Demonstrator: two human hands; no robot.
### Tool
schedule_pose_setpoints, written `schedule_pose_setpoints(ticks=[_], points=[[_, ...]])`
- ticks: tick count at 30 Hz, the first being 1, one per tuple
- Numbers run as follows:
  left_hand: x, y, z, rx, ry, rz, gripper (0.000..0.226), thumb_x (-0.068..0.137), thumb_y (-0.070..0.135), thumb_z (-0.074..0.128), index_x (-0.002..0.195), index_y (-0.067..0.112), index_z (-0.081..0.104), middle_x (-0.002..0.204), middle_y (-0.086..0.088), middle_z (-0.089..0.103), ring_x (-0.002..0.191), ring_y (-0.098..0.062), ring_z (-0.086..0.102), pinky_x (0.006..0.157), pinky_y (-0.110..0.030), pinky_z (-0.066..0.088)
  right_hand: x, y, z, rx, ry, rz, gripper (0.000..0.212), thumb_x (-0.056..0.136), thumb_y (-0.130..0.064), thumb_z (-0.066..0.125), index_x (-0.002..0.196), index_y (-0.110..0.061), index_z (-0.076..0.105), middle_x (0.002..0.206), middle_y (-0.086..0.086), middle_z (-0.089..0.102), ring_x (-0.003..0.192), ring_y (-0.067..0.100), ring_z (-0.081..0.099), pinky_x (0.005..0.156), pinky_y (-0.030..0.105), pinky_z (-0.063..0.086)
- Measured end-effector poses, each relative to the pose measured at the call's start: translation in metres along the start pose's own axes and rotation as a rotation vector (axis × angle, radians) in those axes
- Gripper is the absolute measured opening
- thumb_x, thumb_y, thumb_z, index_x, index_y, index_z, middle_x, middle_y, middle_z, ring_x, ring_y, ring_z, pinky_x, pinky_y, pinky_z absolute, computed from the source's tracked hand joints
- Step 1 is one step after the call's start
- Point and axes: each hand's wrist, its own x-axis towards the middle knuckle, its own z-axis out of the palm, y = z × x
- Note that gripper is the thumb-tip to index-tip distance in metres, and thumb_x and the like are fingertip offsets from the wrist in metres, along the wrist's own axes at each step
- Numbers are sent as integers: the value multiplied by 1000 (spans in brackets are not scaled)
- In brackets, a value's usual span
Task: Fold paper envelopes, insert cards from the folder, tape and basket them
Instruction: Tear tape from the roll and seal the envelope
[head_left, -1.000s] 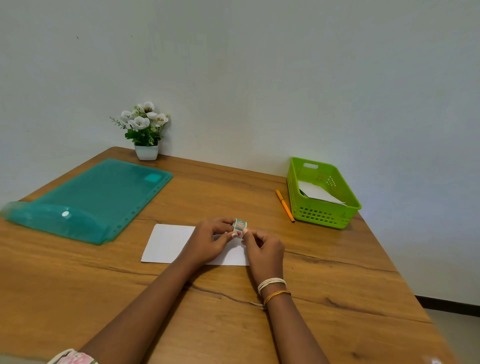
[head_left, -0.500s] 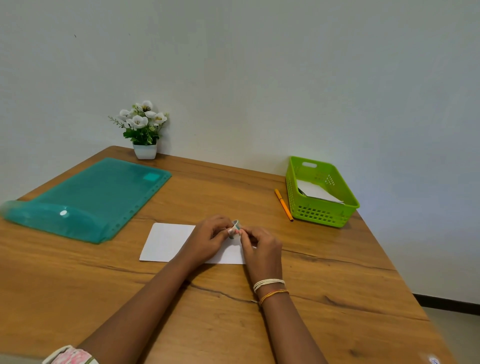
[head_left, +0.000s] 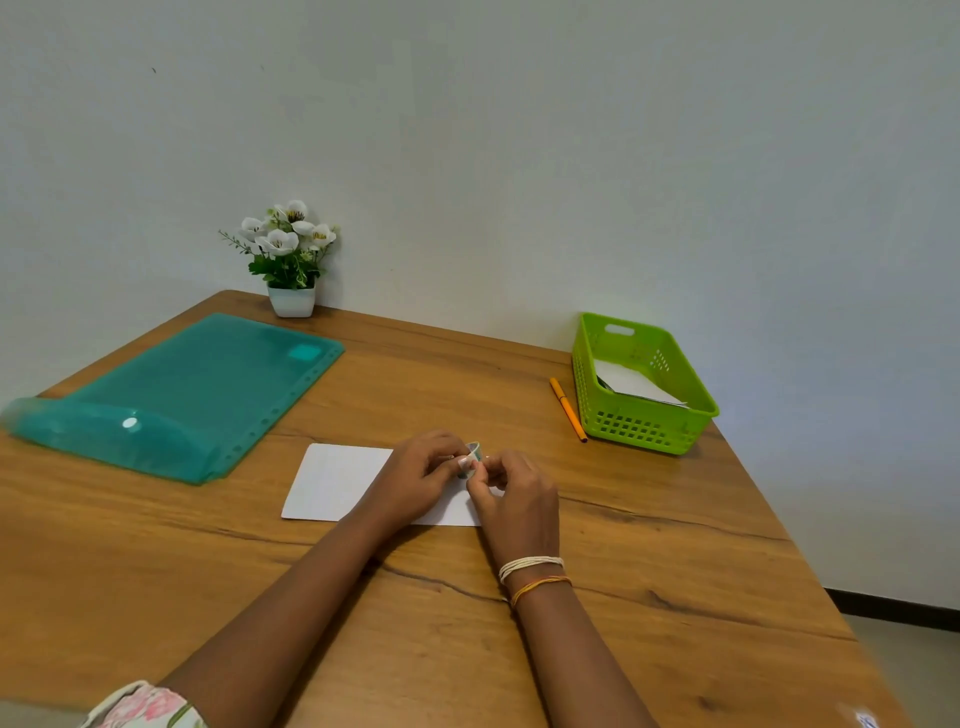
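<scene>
While both hands pinch a small tape roll between them, left hand at 9 o'clock of it and right hand at 4 o'clock, the white envelope lies flat on the desk beneath, partly hidden by the hands, its long axis running 9 to 3. Folder at 10 o'clock; green basket with papers and orange pen at 2 o'clock; flower pot at 11.
</scene>
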Motion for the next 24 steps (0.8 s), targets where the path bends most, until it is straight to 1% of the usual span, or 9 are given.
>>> schedule_pose_setpoints(ticks=[4, 7, 9, 12, 14, 15, 17, 20, 24], points=[[0, -1, 0, -6, -16, 27, 16, 89, 13, 60, 84, 26, 68, 90, 9, 64, 88, -10, 61, 77, -29, 50, 0, -1, 0, -58, 31, 3, 17, 74, -16, 70, 69, -17, 54, 67, -1, 59, 60, 19, 55, 52, 32, 43], [-1, 0, 1, -12, -14, 14, 13, 90, 12, 62, 86, 22, 70, 91, 9, 65, 89, -9, 61, 78, -25, 49, 1, 0, 1, -32, 44, 21, 17, 73, -15, 70, 68, -17, 54, 65, -1, 58, 60, 19, 56, 52, 33, 45], [0, 1, 1, -14, -10, 5, 12, 91, 12, 61, 88, 19, 71, 93, 9, 66, 90, -7, 61, 79, -24, 49, 1, 1, 0, 28, 43, 63, 13, 74, -17, 69, 69, -18, 58, 66, -3, 59, 61, 14, 57, 55, 35, 49], [-1, 2, 1, -3, 3, -26, 14, 91, 12, 61, 90, 21, 72, 95, 11, 66, 91, -5, 60, 80, -26, 51, 1, 4, -2, 149, 27, 100, 4, 76, -19, 71, 80, -21, 71, 76, -4, 67, 70, 7, 62, 64, 26, 53], [0, 1, 0, -4, 3, -32, 15, 91, 13, 61, 90, 23, 72, 96, 11, 65, 93, -6, 60, 81, -25, 51, 1, 5, -5, 157, 21, 77, 12, 78, -13, 71, 89, -18, 76, 84, -2, 71, 76, 7, 64, 70, 17, 51], [0, 1, 1, -4, 1, -32, 15, 91, 13, 61, 90, 23, 72, 97, 10, 65, 93, -6, 60, 81, -25, 51, 1, 5, -6, 147, 21, 59, 14, 79, -10, 71, 90, -17, 76, 86, -1, 72, 79, 8, 65, 71, 17, 51], [0, 0, 1, 6, 0, -34, 14, 90, 13, 62, 90, 22, 73, 98, 9, 65, 93, -7, 60, 79, -22, 49, 2, 5, -5, 117, 11, 29, 14, 81, -9, 69, 90, -15, 76, 88, -1, 73, 81, 11, 65, 73, 24, 53], [0, -1, 1, 4, 12, -45, 13, 90, 13, 63, 91, 20, 74, 97, 10, 64, 92, -7, 61, 77, -17, 45, 2, 6, -2, 73, -8, 4, 11, 81, -12, 67, 86, -15, 76, 85, 0, 71, 78, 14, 64, 70, 33, 54], [1, -2, 1, 4, 22, -58, 13, 90, 13, 62, 91, 19, 74, 95, 8, 66, 90, -6, 61, 77, -20, 48, 1, 5, 2, 47, 8, 5, 3, 78, -14, 68, 76, -13, 70, 78, -1, 67, 71, 15, 61, 67, 36, 53]])
